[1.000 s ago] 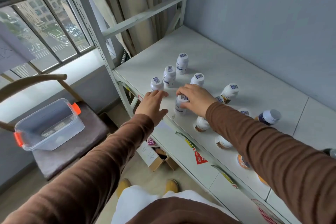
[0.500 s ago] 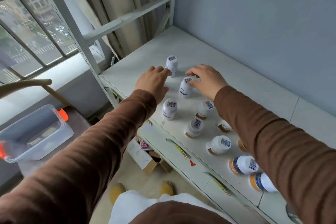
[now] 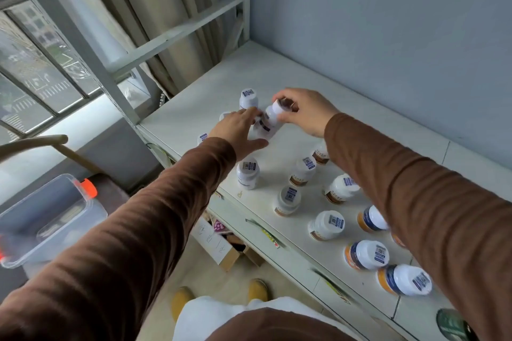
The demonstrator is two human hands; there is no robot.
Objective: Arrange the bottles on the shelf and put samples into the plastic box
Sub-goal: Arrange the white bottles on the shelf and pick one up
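Right hand (image 3: 303, 113) pinching cap of tilted white bottle (image 3: 270, 119), lifted off shelf (image 3: 194, 116), probably for repositioning into the row. Left hand (image 3: 238, 130) flat-fingered against bottle's base, likely steadying. Plastic box (image 3: 47, 219) well apart, on chair.

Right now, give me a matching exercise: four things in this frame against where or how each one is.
Things:
1. tilted bottle
2. plastic box
3. left hand
4. cardboard box

States:
A. on the floor under the shelf
B. pinched at the cap by the right hand
C. open, fingers straight beside a bottle
D. on the chair, lid off

Pairs: 1-B, 2-D, 3-C, 4-A
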